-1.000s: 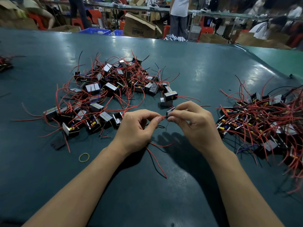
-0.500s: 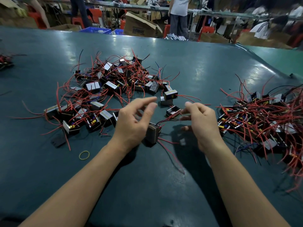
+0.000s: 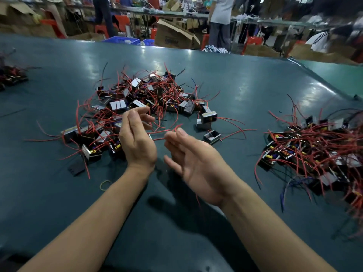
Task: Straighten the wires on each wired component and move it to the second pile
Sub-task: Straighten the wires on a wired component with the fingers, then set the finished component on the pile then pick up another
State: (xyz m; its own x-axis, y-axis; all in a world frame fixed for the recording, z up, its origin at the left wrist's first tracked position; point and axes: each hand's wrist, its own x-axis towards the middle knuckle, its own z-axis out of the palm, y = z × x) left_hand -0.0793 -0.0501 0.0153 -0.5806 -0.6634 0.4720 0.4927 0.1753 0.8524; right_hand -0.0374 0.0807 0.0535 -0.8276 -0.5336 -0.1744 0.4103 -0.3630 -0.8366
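Hands (image 3: 172,152) loosely open above the table (image 3: 245,85), red wire (image 3: 165,132) lying left-right between them, grip unclear.

The pinch seen a second ago, in which both hands met on a small component and its wire between the two piles, has been given up. Half a second ago the left hand (image 3: 137,142) had already been drawn apart, with a black component seen at its fingers; that component is no longer seen there, and where it went cannot be told. The left hand is now raised, fingers loosely spread and nothing held. The right hand (image 3: 198,163) has been turned palm up, its fingers relaxed. A thin red wire (image 3: 198,201) is seen blurred beside the right wrist.
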